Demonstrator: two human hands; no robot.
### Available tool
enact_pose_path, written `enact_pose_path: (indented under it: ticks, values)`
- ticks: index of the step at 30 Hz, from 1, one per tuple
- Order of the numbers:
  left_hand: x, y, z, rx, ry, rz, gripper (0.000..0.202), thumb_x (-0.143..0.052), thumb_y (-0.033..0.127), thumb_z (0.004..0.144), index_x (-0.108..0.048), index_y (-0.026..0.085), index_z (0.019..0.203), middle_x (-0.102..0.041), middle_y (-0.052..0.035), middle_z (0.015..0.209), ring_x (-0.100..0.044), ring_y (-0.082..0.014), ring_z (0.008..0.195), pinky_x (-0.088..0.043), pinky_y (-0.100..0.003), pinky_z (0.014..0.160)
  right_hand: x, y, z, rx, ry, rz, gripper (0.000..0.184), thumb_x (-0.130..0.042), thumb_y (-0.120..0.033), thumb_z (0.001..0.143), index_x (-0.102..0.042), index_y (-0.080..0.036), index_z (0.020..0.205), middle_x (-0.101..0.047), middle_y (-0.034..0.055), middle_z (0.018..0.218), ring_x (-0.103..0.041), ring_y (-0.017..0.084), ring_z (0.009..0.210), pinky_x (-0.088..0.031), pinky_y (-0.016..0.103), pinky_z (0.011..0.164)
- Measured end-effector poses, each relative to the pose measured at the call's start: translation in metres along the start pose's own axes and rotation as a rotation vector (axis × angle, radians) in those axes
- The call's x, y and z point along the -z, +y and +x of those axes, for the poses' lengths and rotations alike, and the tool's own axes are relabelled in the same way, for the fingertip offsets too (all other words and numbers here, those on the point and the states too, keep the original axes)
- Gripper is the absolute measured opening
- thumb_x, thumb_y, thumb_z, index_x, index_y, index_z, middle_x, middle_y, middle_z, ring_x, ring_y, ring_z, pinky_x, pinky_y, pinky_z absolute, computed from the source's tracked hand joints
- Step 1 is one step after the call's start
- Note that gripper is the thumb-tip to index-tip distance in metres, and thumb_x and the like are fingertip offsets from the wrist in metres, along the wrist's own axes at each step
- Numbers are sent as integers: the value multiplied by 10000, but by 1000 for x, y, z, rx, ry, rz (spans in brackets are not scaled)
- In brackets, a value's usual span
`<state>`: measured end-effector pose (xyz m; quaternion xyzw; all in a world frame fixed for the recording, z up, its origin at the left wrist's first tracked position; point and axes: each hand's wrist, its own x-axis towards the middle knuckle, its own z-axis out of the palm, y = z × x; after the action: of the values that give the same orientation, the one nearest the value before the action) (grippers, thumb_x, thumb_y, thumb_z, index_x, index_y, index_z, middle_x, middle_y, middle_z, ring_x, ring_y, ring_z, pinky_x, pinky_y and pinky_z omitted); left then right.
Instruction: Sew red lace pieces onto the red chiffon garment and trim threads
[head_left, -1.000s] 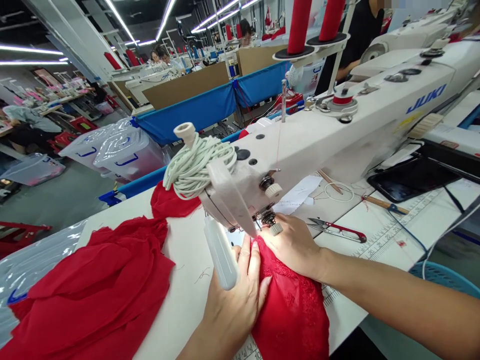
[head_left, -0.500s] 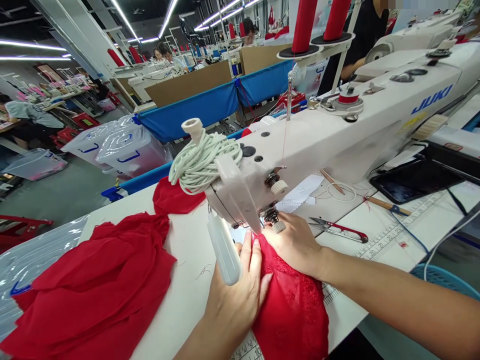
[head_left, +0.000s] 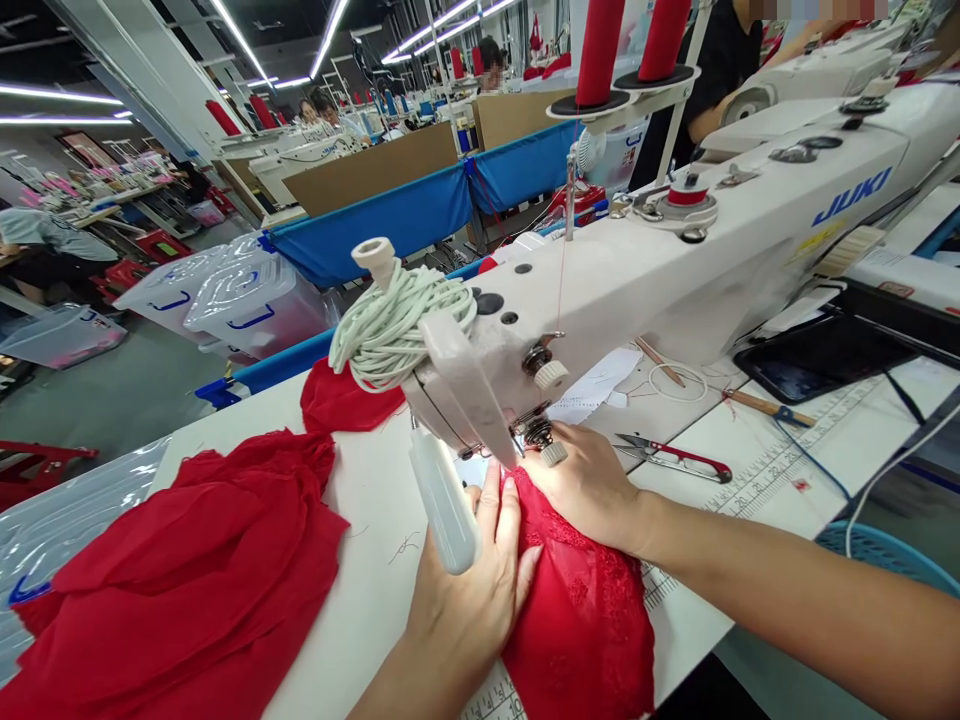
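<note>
A piece of red lace fabric (head_left: 581,610) lies under the head of a white sewing machine (head_left: 637,265) and drapes toward the table's front edge. My left hand (head_left: 472,580) rests flat on its left side, fingers stretched toward the needle area and thumb out on the cloth. Close to the needle, my right hand (head_left: 585,485) is curled with its fingertips at the fabric's upper edge, partly behind the tension knobs. The needle and presser foot are mostly hidden by the machine head. A pale grey lever-like piece (head_left: 446,510) hangs in front of my left hand.
Red fabric pieces (head_left: 202,570) are heaped on the left of the white table (head_left: 375,580). To the right lie thread snips (head_left: 675,458), a wooden-handled tool (head_left: 772,407), a phone-like black tablet (head_left: 825,350) and a printed ruler strip (head_left: 772,470). A blue basket (head_left: 892,555) stands below.
The whole view has shifted slightly. Both hands keep nearly the same place on the red lace fabric, and no clear movement of the cloth shows.
</note>
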<state>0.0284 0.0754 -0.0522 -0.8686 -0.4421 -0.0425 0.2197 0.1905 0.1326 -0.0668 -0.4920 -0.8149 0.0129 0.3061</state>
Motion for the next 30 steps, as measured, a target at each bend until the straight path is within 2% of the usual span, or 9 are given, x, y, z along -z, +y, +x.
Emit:
enact_pose_path:
  ticks: [6, 11, 15, 17, 20, 24, 30]
  values:
    - [-6, -4, -3, -63, 30, 24, 457, -366, 325, 934, -609, 60, 1214, -603, -196, 1272, -582, -295, 983, -433, -421, 805, 2, -1, 1, 58, -22, -51, 161, -576, -70, 815, -642, -184, 721, -671, 42, 813, -574, 176, 729, -368, 279, 632]
    - [-1, -1, 1, 2, 56, -11, 456, -350, 289, 926, -646, 40, 1169, -636, -190, 1220, -579, -283, 964, -448, -413, 823, -2, 0, 1, 24, -27, -34, 187, -541, -76, 850, -632, -191, 735, -662, 5, 764, -569, 155, 702, -362, 267, 616]
    - [1, 0, 1, 13, 10, -29, 452, -372, 288, 918, -626, 40, 1197, -612, -191, 1256, -574, -283, 977, -495, -407, 801, 2, 1, 2, 20, -54, -53, 142, -570, -118, 849, -650, -186, 752, -676, 19, 783, -594, 164, 716, -368, 267, 611]
    - [1, -1, 0, 13, -28, -22, 456, -393, 302, 916, -604, 34, 1219, -591, -200, 1284, -569, -294, 996, -512, -426, 804, 6, 0, 4, -1, -95, -61, 82, -613, -192, 842, -664, -178, 779, -679, 37, 764, -611, 179, 705, -373, 270, 596]
    - [3, -1, -2, 6, -64, -29, 464, -425, 318, 915, -573, 34, 1250, -557, -200, 1327, -553, -308, 1055, -516, -458, 843, 11, -1, 6, -59, -175, -36, 91, -642, -261, 831, -670, -179, 805, -685, 41, 751, -629, 180, 689, -382, 260, 580]
    - [7, 0, -4, 17, -70, -49, 445, -448, 330, 912, -581, 62, 1241, -593, -176, 1280, -541, -312, 1104, -513, -468, 873, 13, -2, 8, -116, -215, 95, 66, -601, -182, 831, -656, -169, 865, -704, 54, 849, -637, 177, 728, -411, 251, 617]
    - [9, 0, -4, 35, -66, -118, 439, -458, 351, 914, -588, 79, 1234, -612, -173, 1244, -554, -315, 1102, -516, -480, 870, 14, -2, 13, -237, -254, 443, 198, -540, -116, 798, -513, -186, 615, -617, -11, 598, -531, 133, 572, -390, 225, 559]
